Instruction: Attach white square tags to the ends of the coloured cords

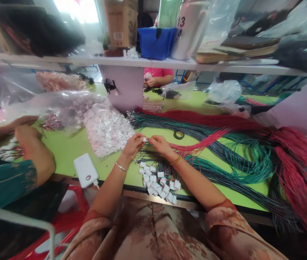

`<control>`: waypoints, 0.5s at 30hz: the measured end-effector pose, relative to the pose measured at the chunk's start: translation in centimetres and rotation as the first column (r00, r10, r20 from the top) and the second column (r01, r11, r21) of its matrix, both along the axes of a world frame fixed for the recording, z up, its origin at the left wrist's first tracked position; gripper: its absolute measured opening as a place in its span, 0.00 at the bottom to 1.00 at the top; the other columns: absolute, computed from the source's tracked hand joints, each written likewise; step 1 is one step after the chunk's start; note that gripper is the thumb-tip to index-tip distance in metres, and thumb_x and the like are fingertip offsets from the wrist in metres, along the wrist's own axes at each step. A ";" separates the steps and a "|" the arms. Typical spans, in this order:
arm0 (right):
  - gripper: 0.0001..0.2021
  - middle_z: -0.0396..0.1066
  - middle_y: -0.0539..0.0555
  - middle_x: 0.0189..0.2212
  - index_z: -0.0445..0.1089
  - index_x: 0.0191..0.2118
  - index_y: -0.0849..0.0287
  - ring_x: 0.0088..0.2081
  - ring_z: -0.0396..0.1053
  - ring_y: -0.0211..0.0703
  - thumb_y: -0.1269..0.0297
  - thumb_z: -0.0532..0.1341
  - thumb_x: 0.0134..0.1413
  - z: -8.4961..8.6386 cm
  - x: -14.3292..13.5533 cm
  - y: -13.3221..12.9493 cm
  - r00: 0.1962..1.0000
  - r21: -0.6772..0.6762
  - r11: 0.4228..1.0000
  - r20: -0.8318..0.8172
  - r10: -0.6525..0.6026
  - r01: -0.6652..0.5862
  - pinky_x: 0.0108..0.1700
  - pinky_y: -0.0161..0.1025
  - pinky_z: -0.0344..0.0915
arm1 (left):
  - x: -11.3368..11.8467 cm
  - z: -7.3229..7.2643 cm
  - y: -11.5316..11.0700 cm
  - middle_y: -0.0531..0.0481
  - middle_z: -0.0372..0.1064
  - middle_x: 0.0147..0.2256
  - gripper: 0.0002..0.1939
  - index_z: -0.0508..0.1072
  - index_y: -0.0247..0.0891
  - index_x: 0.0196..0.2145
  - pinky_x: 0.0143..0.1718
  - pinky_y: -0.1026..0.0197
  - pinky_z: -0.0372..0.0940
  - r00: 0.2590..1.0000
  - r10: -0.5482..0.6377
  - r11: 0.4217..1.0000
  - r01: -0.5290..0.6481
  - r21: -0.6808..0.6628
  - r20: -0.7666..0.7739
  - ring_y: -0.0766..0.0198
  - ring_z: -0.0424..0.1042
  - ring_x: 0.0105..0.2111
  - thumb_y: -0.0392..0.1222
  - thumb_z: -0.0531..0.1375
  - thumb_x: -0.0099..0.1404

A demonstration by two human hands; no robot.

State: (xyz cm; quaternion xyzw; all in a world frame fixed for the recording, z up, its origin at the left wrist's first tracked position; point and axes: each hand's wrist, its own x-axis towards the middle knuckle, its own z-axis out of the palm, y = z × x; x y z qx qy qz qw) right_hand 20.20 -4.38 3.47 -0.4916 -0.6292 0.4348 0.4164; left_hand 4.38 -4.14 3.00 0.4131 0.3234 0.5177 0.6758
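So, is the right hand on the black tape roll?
No, the tape roll lies on the green tabletop, clear of the right hand.

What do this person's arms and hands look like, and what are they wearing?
Tan sleeves with reddish-brown flowery patches reach about the elbows. The left hand has a silver-coloured bangle at its wrist; the right hand, a gold-coloured bracelet. No gloves.

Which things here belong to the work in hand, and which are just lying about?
Seemingly in the work:
white connector at the left hand's fingertips, right hand beside it
connector pile
bagged white pieces
red wires
green wires

Seemingly lying about:
power bank
tape roll
blue bin
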 end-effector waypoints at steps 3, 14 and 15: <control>0.17 0.53 0.45 0.18 0.56 0.21 0.58 0.23 0.49 0.33 0.50 0.55 0.50 -0.3 -0.1 -0.2 0.999 0.065 0.998 0.034 -0.013 0.010 0.26 0.33 0.47 | 0.3 -0.2 -0.1 0.50 0.71 0.29 0.14 0.73 0.34 0.33 0.28 0.67 0.59 0.991 0.061 0.996 -0.052 0.079 -0.117 0.72 0.64 0.25 0.44 0.69 0.52; 0.15 0.59 0.47 0.19 0.61 0.23 0.59 0.23 0.52 0.34 0.54 0.54 0.54 -0.8 0.2 0.2 0.968 0.132 0.986 0.241 0.065 -0.100 0.27 0.33 0.49 | 0.3 -0.3 0.1 0.51 0.70 0.25 0.13 0.73 0.34 0.28 0.25 0.67 0.58 0.966 0.127 0.992 -0.125 0.023 -0.226 0.71 0.63 0.23 0.43 0.69 0.47; 0.16 0.60 0.47 0.20 0.62 0.24 0.60 0.24 0.53 0.35 0.54 0.53 0.55 -0.8 0.5 0.5 0.963 0.127 0.984 0.255 0.090 -0.126 0.28 0.33 0.50 | -0.1 -0.2 0.2 0.52 0.69 0.24 0.12 0.73 0.34 0.27 0.24 0.67 0.57 0.966 0.104 0.994 -0.108 -0.007 -0.236 0.71 0.63 0.22 0.42 0.69 0.47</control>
